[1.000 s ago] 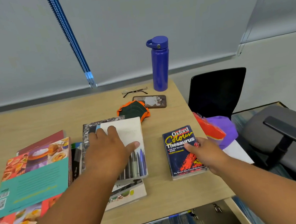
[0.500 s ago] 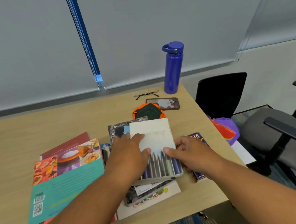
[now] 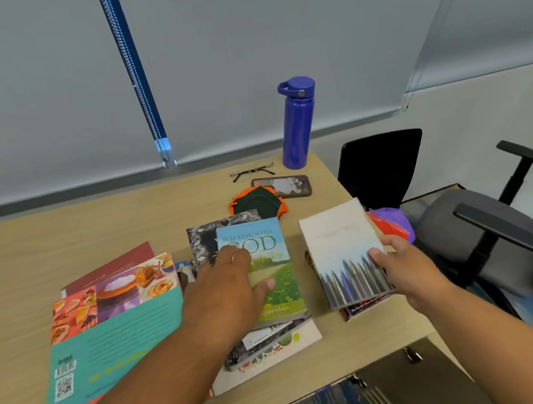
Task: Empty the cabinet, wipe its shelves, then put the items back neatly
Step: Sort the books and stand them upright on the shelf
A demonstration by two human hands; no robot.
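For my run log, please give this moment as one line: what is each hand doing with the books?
left hand: rests on blue-green book | right hand: grips white book over dark book

A blue bottle (image 3: 298,126) is standing upright at the far right corner of the counter (image 3: 65,236). Glasses (image 3: 251,172) are lying just left of its base, and a phone (image 3: 281,187) is lying flat in front of them. A beaded cord (image 3: 137,80) is hanging down the grey blind (image 3: 243,56) behind. Right of the counter, 2 seats are standing: a black chair (image 3: 381,166) and a grey chair (image 3: 479,238) with armrests. A purple bag (image 3: 398,220) is sitting at the counter's right edge.
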